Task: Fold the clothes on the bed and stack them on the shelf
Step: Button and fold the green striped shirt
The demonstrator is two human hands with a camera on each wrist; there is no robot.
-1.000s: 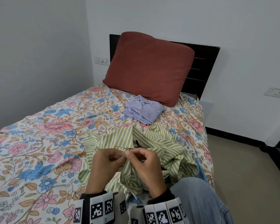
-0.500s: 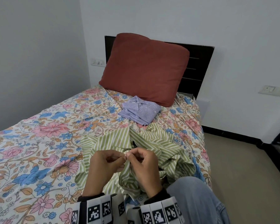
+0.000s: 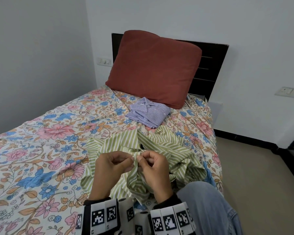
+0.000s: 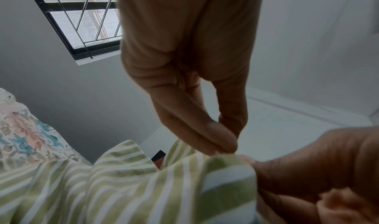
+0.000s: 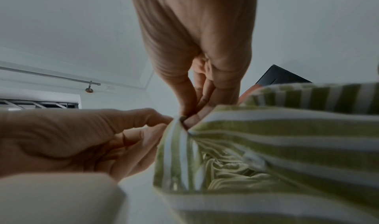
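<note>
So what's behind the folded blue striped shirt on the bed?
Directly behind the folded blue striped shirt a red pillow leans against the dark headboard. The pillow's lower edge hides the bedsheet there, and whether the shirt touches it is unclear.

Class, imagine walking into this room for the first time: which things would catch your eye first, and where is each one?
Probably the big rust-red pillow propped against the dark headboard at the far end of the floral bedsheet. Next, the crumpled green-striped shirt at the near edge, its fabric pinched by the left hand and right hand. Between them lies a folded blue-striped shirt, just in front of the pillow.
</note>
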